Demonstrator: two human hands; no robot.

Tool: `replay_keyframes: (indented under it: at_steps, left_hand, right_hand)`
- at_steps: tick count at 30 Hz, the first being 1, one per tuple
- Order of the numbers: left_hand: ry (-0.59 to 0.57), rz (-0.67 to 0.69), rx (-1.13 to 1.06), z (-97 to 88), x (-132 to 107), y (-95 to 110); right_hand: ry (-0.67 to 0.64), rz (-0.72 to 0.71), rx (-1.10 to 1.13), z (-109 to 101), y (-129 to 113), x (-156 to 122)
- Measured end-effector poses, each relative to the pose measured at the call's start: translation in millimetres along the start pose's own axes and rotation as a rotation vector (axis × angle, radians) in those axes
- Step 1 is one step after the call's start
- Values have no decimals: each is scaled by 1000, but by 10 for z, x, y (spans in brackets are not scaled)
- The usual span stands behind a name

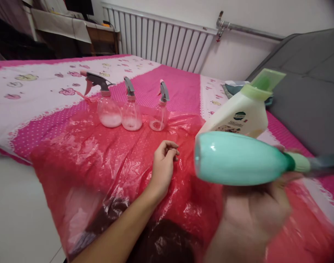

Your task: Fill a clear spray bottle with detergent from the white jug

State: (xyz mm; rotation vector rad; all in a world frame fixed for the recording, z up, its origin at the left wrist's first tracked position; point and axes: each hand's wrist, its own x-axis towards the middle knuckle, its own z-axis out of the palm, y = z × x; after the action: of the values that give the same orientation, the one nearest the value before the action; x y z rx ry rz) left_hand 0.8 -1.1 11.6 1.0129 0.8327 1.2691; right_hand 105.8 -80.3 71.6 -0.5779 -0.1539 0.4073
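Observation:
My right hand [261, 208], blurred, grips a mint-green spray bottle [238, 157] lying on its side in the air. The bottle's base points left; its light-green collar and blurred dark head point right. Part of my fingers is hidden behind it. My left hand [165, 160] is over the red plastic sheet [123, 153], fingers curled in loosely, with nothing visible in them. Behind the spray bottle, a large cream detergent bottle [249, 109] with a pale green cap leans to the right, its lower part hidden.
Three clear spray bottles stand on the far part of the sheet: the left one [109, 113], the middle one [131, 115] and the right one [159, 118]. Beneath lies a pink patterned bedspread [180, 91]. A grey headboard [306, 84] rises at right; a radiator [161, 38] is behind.

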Motion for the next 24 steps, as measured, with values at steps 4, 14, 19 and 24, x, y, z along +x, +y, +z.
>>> replay_keyframes:
  at_steps: [4, 14, 19, 24]
  left_hand:
    - [17, -3, 5, -5, -3, -5]
    - [13, 61, 18, 35, -42, 9]
    - [10, 53, 21, 39, -43, 6]
    - [-48, 66, 23, 53, -69, -2]
  right_hand:
    - [82, -5, 78, -133, -30, 80]
    - [-26, -110, -36, -86, 76, 44]
    - [219, 18, 74, -144, 38, 122]
    - [-19, -17, 17, -73, 92, 77]
